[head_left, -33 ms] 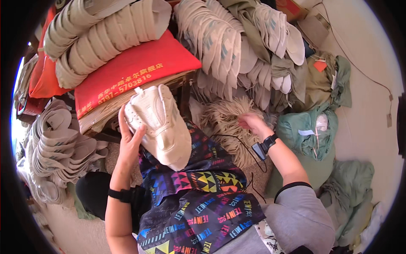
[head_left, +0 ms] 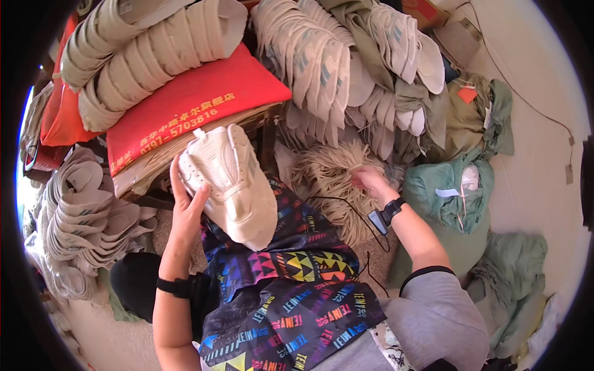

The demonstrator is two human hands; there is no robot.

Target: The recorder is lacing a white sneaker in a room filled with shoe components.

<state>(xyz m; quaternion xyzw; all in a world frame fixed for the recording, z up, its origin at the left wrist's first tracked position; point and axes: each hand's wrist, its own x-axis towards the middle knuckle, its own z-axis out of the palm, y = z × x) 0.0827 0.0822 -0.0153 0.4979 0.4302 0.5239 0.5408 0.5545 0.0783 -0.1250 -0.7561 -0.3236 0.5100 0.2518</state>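
An off-white shoe upper [head_left: 232, 185] is tilted over my lap, its toe pointing down toward me. My left hand [head_left: 187, 204] grips it from the left side, with the thumb on the front and the fingers behind. No lace shows in its eyelets. A thick bundle of beige shoelaces [head_left: 328, 179] lies to the right of the shoe upper. My right hand [head_left: 371, 182] is at the upper right of that bundle, its fingertips pinched together on some of the laces. How many strands it holds is too small to tell.
A red cloth [head_left: 198, 102] covers a wooden stand ahead, with rows of nested shoe uppers [head_left: 154, 68] on it. More stacked uppers [head_left: 315, 62] rise behind the laces, others [head_left: 86, 210] at left. A green bag [head_left: 448, 191] sits right. A black cord [head_left: 346, 201] crosses the laces.
My right hand's fingers have come closer together on the laces. The shoe upper and my left hand have hardly moved. The whole view has shifted slightly.
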